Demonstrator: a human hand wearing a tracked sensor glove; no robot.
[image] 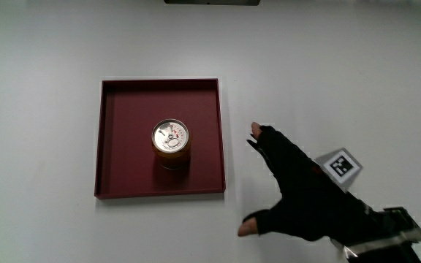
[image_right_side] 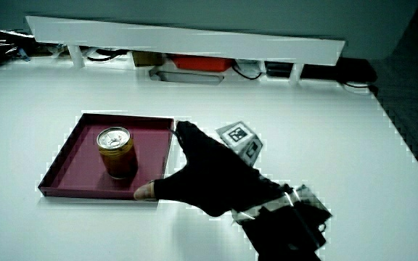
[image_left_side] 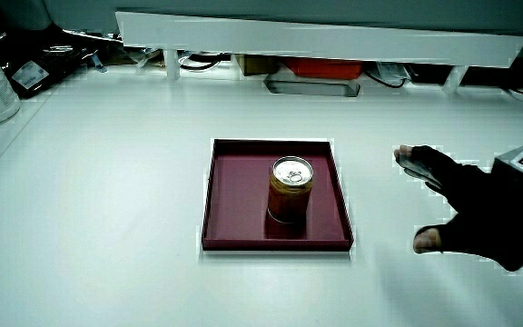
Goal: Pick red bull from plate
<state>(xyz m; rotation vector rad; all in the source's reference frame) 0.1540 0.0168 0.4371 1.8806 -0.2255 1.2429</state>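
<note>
One can (image: 171,143) stands upright near the middle of one dark red square plate (image: 112,139), and nothing touches it. I count a single gloved hand, the only one of the hands in view (image: 298,191), hovering over the bare tabletop (image: 42,88) at about four o'clock from the can, just outside the plate's rim, thumb and fingers spread wide and holding nothing. My worry is the raised rim: I judge a low approach could catch it and slide the plate, can and all. A sideways knock on the can's upper part could tip it. In a side view one low partition (image_left_side: 316,41) runs along the tabletop's edge.
</note>
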